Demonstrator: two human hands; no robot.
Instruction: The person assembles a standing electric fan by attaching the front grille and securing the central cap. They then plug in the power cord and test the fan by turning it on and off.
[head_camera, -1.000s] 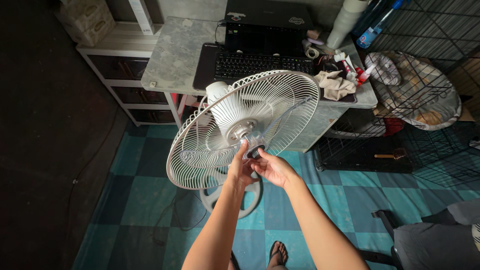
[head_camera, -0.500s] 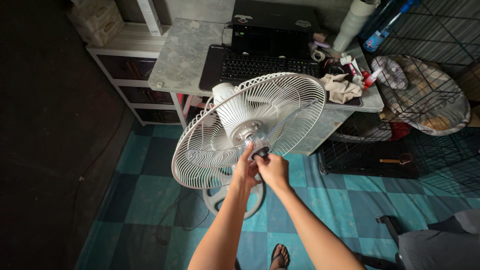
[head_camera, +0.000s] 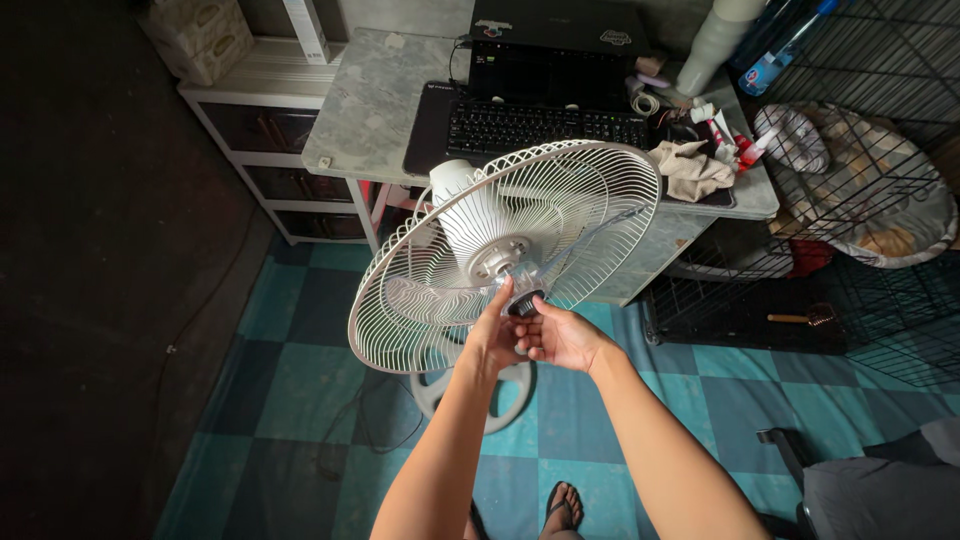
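Observation:
A white standing fan (head_camera: 440, 290) faces me, its front guard off, with the rear wire guard (head_camera: 600, 200), clear blades (head_camera: 420, 300) and white motor housing (head_camera: 470, 215) showing. At the blade hub sits a small dark knob (head_camera: 524, 301). My left hand (head_camera: 495, 335) holds the hub from the left, thumb up against it. My right hand (head_camera: 565, 335) pinches the dark knob from the right. Under my arms the fan's round base (head_camera: 505, 395) rests on the floor.
Behind the fan stands a grey marble-top table (head_camera: 375, 110) with a black keyboard (head_camera: 540, 128), a laptop (head_camera: 560, 50), a cloth (head_camera: 690, 170) and small clutter. White drawers (head_camera: 260, 130) are at left, a wire cage (head_camera: 880, 200) at right. The floor is teal checkered.
The fan and my hands sit slightly further right and lower in view as the camera shifts. Both hands stay at the hub, fingers working on the knob.

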